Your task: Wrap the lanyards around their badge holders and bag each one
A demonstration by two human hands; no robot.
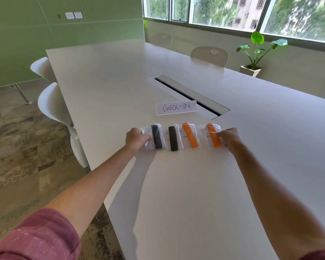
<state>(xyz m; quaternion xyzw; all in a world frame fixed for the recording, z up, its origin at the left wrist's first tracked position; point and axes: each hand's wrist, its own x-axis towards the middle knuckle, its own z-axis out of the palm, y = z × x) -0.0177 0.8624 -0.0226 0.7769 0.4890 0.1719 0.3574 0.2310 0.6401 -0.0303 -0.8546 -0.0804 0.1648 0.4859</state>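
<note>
Several clear bags lie in a row on the white table [176,184], each holding a badge holder wrapped in its lanyard. From the left: a black-lanyard bag [157,136], a second black-lanyard bag [173,138], an orange-lanyard bag [190,135] and another orange-lanyard bag [213,135]. My left hand [136,138] rests on the left edge of the leftmost bag, fingers curled on it. My right hand [230,137] pinches the right edge of the rightmost bag.
A folded paper sign reading CHECK-IN [176,107] stands just behind the row. Behind it is an open cable slot [188,95] in the table. White chairs [54,107] line the left edge, more chairs [210,55] stand at the far side, and a potted plant [255,51] by the windows.
</note>
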